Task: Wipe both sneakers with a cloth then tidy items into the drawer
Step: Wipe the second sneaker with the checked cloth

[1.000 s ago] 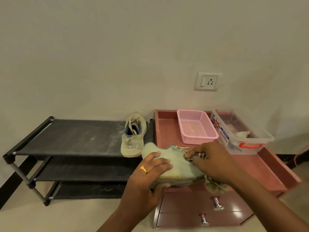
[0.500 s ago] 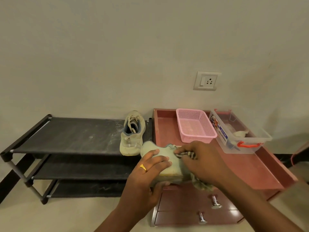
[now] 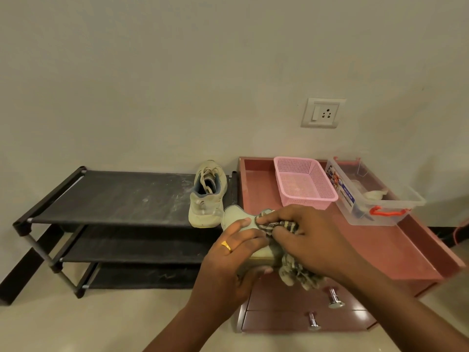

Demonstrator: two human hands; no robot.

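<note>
Gripping a pale cream-green fabric sneaker from the near side, the left hand curls its fingers over the upper and its thumb under the sole. A gold ring sits on 1 finger. The shoe is at the front left corner of the cabinet, its 1 visible end pointing up and away, just beside the other shoe. Whether it rests on the cabinet edge cannot be told.

The right hand pinches a grey-and-cream striped cloth and presses it against the sneaker's upper, right beside the left hand's fingers. The loose rest of the cloth hangs bunched below the palm, in front of the upper drawer.

A worn cream lace-up sneaker stands upright at the right end of the top tier of a black 3-tier fabric-and-tube shoe rack, heel toward the camera.

Just right of the rack stands a reddish-brown wooden cabinet with a raised rim around its top. At the back of that top sit a pink perforated plastic basket and, just beside it on the right, a clear plastic storage box with red clip handles and something pale inside. The cabinet's 2 drawers are closed, each with a chrome knob. A white wall socket sits on the beige wall above.
</note>
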